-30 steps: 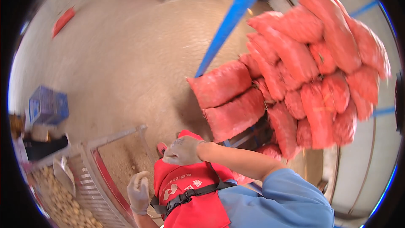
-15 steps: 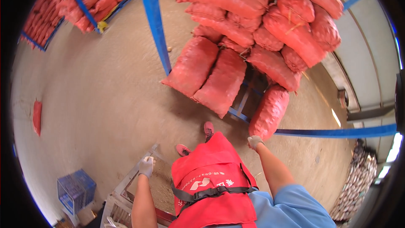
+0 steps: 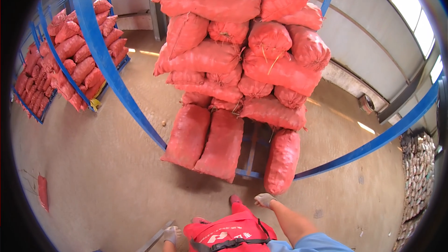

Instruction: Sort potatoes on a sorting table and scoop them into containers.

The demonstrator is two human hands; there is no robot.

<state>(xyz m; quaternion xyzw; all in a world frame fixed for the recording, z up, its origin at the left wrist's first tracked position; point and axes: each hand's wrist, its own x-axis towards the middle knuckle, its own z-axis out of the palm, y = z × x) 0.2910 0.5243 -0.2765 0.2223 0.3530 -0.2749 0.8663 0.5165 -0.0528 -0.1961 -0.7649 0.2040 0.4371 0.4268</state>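
The plump, oblong red mesh sack (image 3: pixel 282 161) bulges with lumpy contents and lies lengthwise at the right front of a blue metal frame (image 3: pixel 247 173), its rounded end toward the person. The left hand (image 3: pixel 171 234), in a pale grey glove, is beside a grey metal rail (image 3: pixel 156 236); its grip and opening cannot be told. The right hand (image 3: pixel 265 200), gloved alike, is just beside the sack's near end, fingers bent; how far open it is, or whether it touches the mesh, I cannot tell. The right forearm angles forward and left from a blue sleeve (image 3: pixel 322 243); the left is mostly out of view.
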